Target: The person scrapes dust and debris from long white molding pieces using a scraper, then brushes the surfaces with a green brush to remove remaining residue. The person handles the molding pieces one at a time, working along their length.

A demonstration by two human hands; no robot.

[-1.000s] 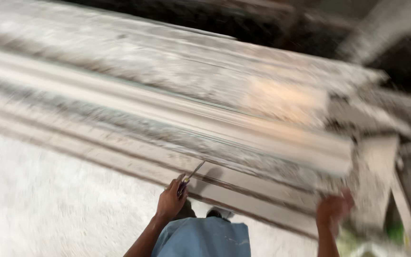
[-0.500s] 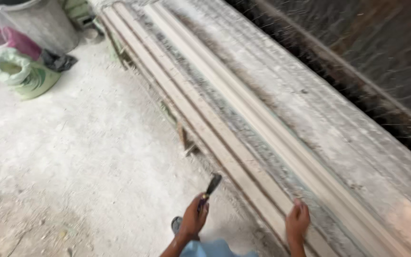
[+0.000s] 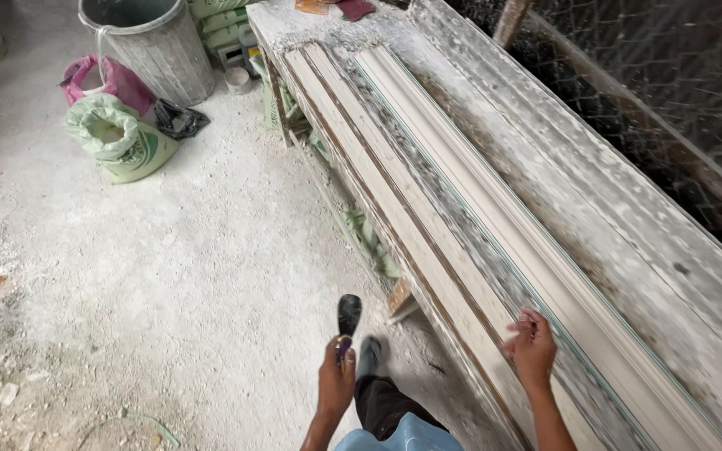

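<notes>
My left hand (image 3: 337, 377) grips a small scraper (image 3: 348, 318) with a dark blade pointing away from me, held over the dusty floor beside the bench. My right hand (image 3: 531, 347) rests with fingers spread on the long white plaster moulding strips (image 3: 428, 192) that lie lengthwise along a plaster-caked workbench (image 3: 545, 159). The hand touches the near part of the strips, close to the bench's front edge. My leg and dark shoe (image 3: 368, 355) show between the hands.
A grey dusty bin (image 3: 154, 46) stands at the far left end of the bench. An open green-and-white sack (image 3: 119, 138) and a pink bag (image 3: 110, 79) lie beside it. Wire mesh fencing (image 3: 670, 92) runs behind the bench. Plaster dust and rubble cover the floor (image 3: 169, 276).
The view has swung left along the bench and steadied. My right hand has settled onto the moulding strips; my left hand still holds the scraper, now lower and nearer my leg.
</notes>
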